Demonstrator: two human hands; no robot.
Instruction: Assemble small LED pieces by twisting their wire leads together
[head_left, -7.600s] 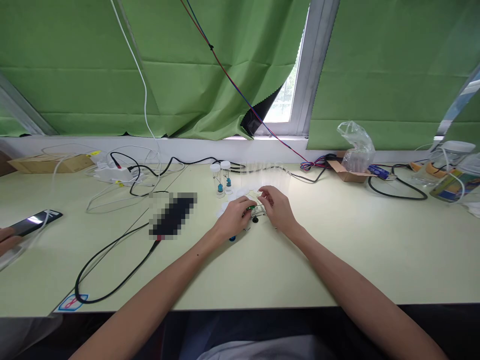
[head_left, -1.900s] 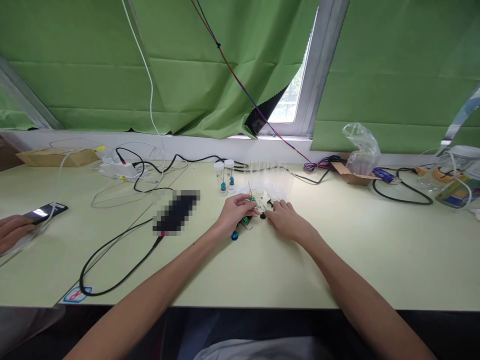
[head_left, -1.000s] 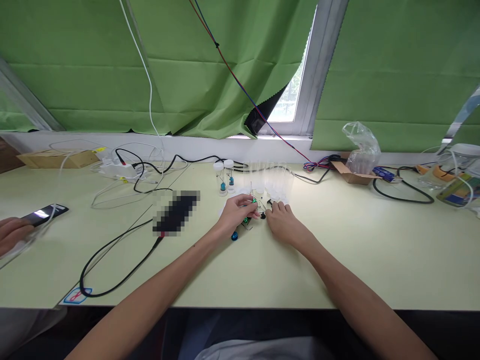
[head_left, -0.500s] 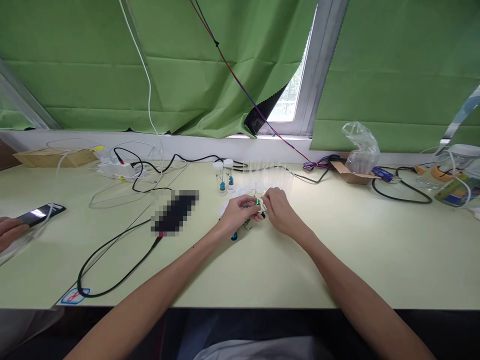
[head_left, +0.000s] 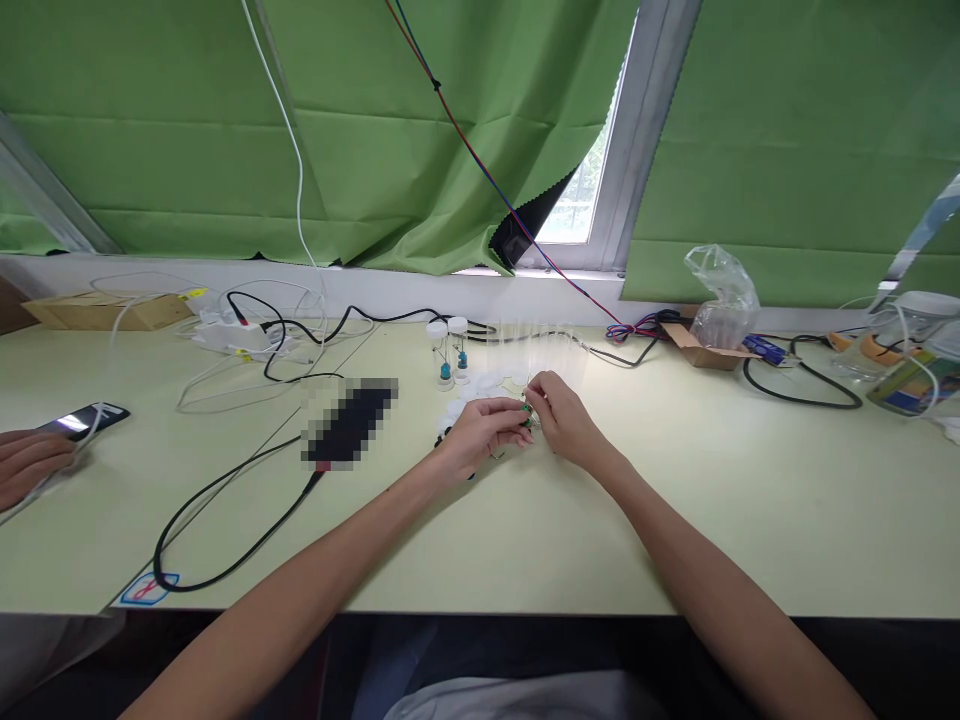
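Note:
My left hand [head_left: 484, 435] is closed, its thumb and fingers pinching a small green part [head_left: 526, 412] whose kind I cannot make out. Right beside it, my right hand [head_left: 561, 418] is closed too, fingertips bent together at the green part's upper end; whatever they pinch is too small to name. Thin bent metal pieces [head_left: 496, 456] and some dark bits lie under and beside my left hand, partly covered. White round caps [head_left: 489, 383] are behind the hands. Two capped clear vials [head_left: 440, 378], each with a blue part and thin metal in it, stand at the back.
Clear open tubes [head_left: 536, 345] stand behind the hands. A pixelated dark device [head_left: 351, 425] with a black cable lies to the left. Another person's hand [head_left: 34, 465] rests by a phone at the far left. A cardboard box [head_left: 705, 350] with a plastic bag sits back right.
My left hand has moved slightly right with the green part, up against my right hand's fingertips. The other person's hand has shifted further over the table by the phone.

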